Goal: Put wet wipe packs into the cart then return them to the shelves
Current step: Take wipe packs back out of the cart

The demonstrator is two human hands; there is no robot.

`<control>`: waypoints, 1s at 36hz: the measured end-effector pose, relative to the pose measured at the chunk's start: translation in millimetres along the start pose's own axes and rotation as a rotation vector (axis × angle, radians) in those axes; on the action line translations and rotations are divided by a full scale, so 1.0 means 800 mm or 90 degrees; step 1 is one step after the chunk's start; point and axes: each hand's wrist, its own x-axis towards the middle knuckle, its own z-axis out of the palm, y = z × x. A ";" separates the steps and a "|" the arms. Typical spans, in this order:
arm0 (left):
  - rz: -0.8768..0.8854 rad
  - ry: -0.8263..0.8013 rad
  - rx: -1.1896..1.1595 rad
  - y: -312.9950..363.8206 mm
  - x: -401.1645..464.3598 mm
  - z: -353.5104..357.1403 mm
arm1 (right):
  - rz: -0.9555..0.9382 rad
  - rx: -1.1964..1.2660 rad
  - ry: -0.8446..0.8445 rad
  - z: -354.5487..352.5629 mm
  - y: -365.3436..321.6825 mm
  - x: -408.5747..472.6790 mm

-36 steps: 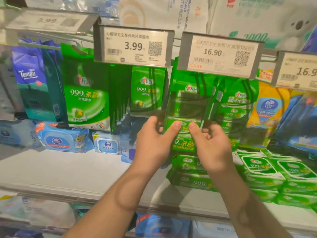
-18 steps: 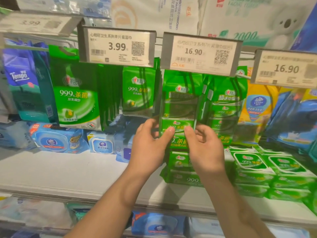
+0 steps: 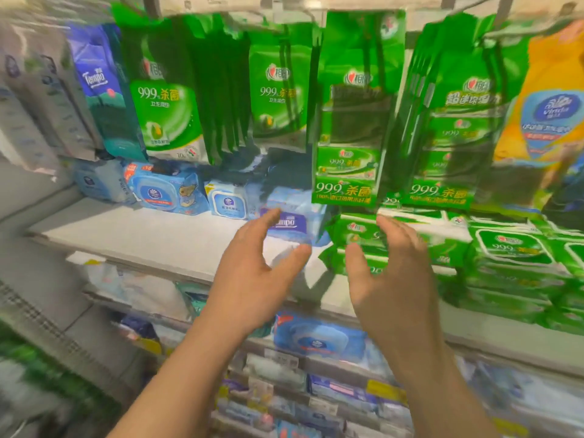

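Shelves are blurring behind; the hanging wipe pack is dangling lengthwise straight above both hands. Left hand and right hand are hovering spread and empty, equally near.

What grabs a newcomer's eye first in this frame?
Two open hands, left hand and right hand, held apart and empty in front of the white shelf. Just above them hangs a tall green wet wipe pack among other green packs. To the right, flat green packs are stacked on the shelf.
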 end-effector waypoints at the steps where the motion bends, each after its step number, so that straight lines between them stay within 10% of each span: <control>1: -0.001 0.000 0.032 -0.004 -0.009 -0.004 | -0.020 0.008 -0.002 0.005 0.003 -0.009; 16: -0.133 0.015 0.331 -0.081 -0.126 -0.116 | -0.023 -0.154 -0.460 0.049 -0.079 -0.087; 36: -0.415 0.108 0.260 -0.243 -0.341 -0.423 | -0.207 -0.164 -0.604 0.172 -0.357 -0.319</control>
